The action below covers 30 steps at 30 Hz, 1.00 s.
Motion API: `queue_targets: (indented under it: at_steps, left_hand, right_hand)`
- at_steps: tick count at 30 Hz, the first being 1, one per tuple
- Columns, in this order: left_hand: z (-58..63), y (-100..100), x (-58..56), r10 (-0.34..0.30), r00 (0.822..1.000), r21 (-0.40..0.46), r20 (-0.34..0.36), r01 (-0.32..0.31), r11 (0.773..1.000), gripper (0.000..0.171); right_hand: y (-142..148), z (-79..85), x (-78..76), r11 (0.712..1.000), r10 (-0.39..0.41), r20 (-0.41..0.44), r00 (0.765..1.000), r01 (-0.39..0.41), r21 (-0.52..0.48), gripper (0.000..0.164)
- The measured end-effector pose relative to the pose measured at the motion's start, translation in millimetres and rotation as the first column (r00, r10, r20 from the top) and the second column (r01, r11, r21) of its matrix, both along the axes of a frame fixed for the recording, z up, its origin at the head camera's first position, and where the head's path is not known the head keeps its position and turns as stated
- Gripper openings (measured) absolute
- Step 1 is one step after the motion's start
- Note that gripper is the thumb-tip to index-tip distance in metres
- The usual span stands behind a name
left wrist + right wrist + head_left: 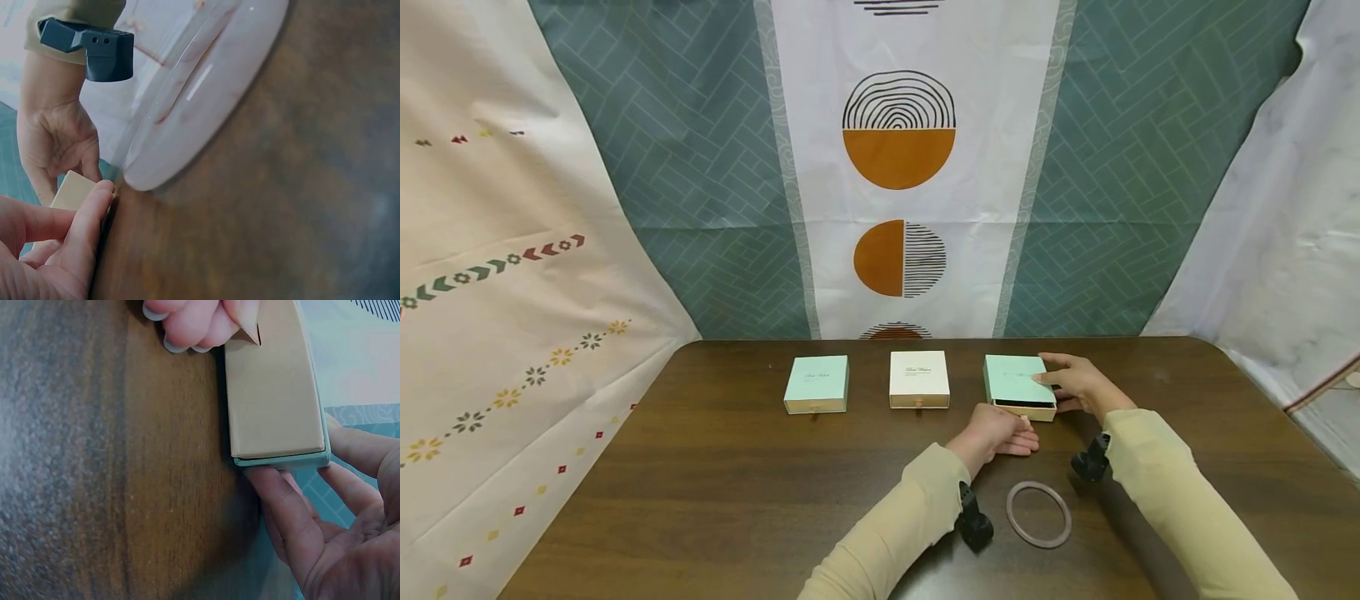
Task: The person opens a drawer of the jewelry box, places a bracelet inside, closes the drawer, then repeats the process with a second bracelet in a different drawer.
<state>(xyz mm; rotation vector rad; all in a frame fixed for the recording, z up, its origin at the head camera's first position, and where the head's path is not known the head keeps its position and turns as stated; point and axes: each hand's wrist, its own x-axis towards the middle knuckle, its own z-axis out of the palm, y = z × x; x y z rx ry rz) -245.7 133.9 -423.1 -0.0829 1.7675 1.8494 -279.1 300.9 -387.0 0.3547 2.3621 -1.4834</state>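
Observation:
A mint-green drawer-style gift box (1011, 377) lies at the right of the row, its cream drawer (1037, 413) slid slightly out toward me, showing a dark strip inside. My left hand (996, 429) pinches the small ribbon pull tab (249, 336) on the drawer's front between thumb and finger, the other fingers extended below it. With my right hand (1078, 383) I hold the box's outer sleeve, thumb on top and fingers along its right side. In the right wrist view the tan drawer front (275, 400) sits almost level with the sleeve's edge.
Left of the held box stand a white gift box (919, 375) and another mint gift box (817, 379), both shut. A greyish ring (1039, 542) lies on the brown table (715, 500) between my forearms. Patterned cloth (722, 167) hangs behind the table.

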Motion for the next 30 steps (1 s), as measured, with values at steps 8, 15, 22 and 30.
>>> queue_targets:
  at_steps: [8, 15, 22, 30]
  left_hand:
    - [-0.8, -0.2, 2.2, 0.003, 1.000, -0.007, -0.005, -0.003, 1.000, 0.017]
    - [0.1, -0.5, 3.9, 0.006, 1.000, -0.011, -0.011, -0.006, 1.000, 0.017]
    - [-0.1, -0.7, 5.3, 0.004, 1.000, -0.016, -0.031, -0.004, 1.000, 0.018]
    - [0.3, -2.0, 7.8, -0.006, 0.999, -0.017, -0.031, 0.005, 1.000, 0.018]
  right_hand:
    - [1.4, -0.9, -1.5, 1.000, 0.009, 0.000, 1.000, -0.009, -0.016, 0.072]
    - [1.8, -0.3, -2.6, 1.000, 0.012, 0.003, 1.000, -0.012, -0.023, 0.072]
    - [2.0, -0.6, -2.8, 1.000, 0.020, -0.001, 1.000, -0.020, -0.017, 0.071]
    - [2.0, -2.1, -2.5, 1.000, 0.021, -0.002, 1.000, -0.021, -0.013, 0.071]
